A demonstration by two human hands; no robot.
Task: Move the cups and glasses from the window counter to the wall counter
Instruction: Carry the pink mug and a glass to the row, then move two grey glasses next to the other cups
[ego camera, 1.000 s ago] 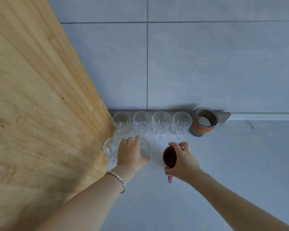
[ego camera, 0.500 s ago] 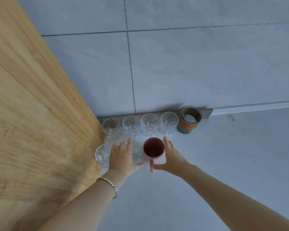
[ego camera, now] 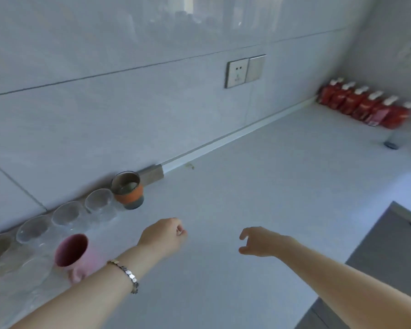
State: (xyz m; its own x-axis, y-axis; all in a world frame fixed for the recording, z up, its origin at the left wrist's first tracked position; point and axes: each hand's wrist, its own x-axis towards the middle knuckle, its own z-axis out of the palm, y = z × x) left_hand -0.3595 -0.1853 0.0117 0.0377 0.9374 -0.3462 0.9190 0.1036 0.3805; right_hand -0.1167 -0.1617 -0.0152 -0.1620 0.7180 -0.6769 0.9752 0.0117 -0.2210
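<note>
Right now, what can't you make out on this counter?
- Clear glasses, head view: blurred, partly cut by the left edge and left forearm; count unclear.
- Orange-banded cup: contents unclear.
- Red packets: labels too small and blurred.
- Dark object: too small to identify.

Pink mug (ego camera: 72, 251) upright beside clear glasses (ego camera: 67, 213)

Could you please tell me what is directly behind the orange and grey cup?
Behind the orange and grey cup is the tiled wall, with a grey end block of the counter's back strip at its right. The cup hides where counter and wall meet there.
</note>
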